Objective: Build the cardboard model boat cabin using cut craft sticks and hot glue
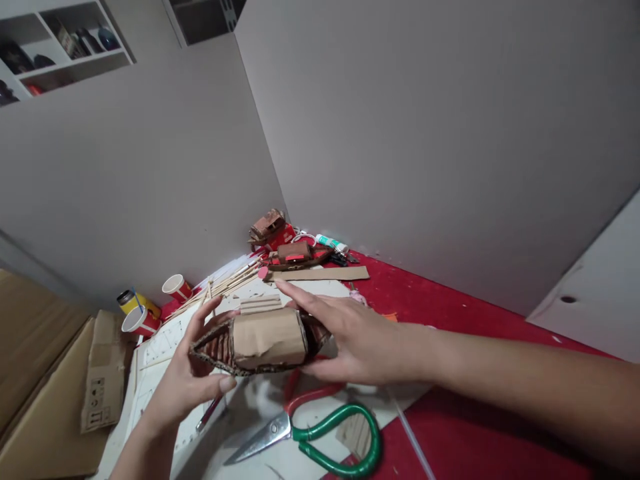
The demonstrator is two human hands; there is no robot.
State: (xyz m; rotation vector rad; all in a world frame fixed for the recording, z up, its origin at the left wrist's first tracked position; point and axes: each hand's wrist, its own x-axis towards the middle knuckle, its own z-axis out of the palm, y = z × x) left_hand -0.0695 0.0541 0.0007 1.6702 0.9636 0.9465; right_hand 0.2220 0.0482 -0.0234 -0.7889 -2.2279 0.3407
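A small model boat [270, 337] with a brown hull and a curved cardboard roof is held up over the table. My left hand [187, 373] grips its pointed left end, thumb at the near side and fingers behind. Around the right end closes my right hand [340, 333], which hides part of that tip. Below the boat lie scissors [273, 430] with green handles, blades pointing left. Partly covered by the boat and my right hand is a red-orange handle [300, 397]. A dark pen [209, 413] rests near my left thumb.
Two paper cups [177, 288] and a yellow container [150, 305] stand at the left. Thin wooden sticks [235, 280], a cardboard strip [325, 273] and another model boat [295, 253] lie farther back. Cardboard boxes [45, 387] flank the left edge; grey walls [425, 147] rise behind the red tabletop [425, 293].
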